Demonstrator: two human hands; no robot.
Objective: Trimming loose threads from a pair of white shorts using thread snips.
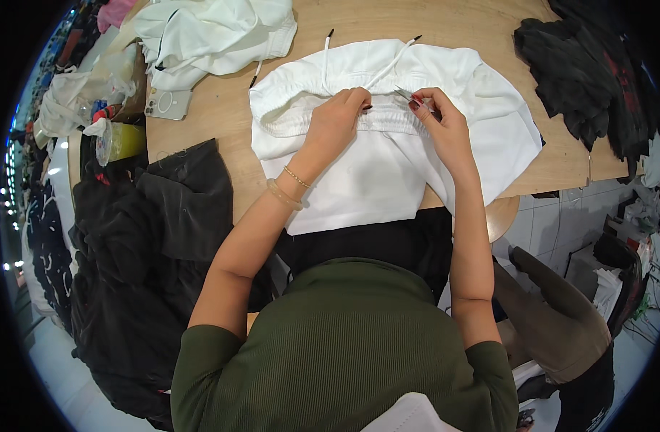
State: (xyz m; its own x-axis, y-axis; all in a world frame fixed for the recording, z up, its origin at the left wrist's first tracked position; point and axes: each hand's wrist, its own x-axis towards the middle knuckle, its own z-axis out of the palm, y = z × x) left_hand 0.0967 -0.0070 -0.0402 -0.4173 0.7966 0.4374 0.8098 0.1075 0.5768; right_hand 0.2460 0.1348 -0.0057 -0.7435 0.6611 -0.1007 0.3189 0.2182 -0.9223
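White shorts [359,176] with a gathered elastic waistband [294,121] lie spread in front of me, their lower part hanging over the table's near edge. Two white drawstrings [325,61] with dark tips stretch away from the waistband. My left hand [334,124] is closed in a pinch on the waistband near its middle. Just to the right, my right hand [447,131] grips small metal thread snips [403,93], their pointed blades toward the left hand above the waistband fabric. Some of the snips is hidden by my fingers.
Another white garment [222,32] lies at the far left of the wooden table [474,21], beside a phone [168,103]. Dark garments are heaped at the left [128,245] and far right [571,79]. A yellow container [125,140] stands among plastic bags. A person's leg [553,317] shows lower right.
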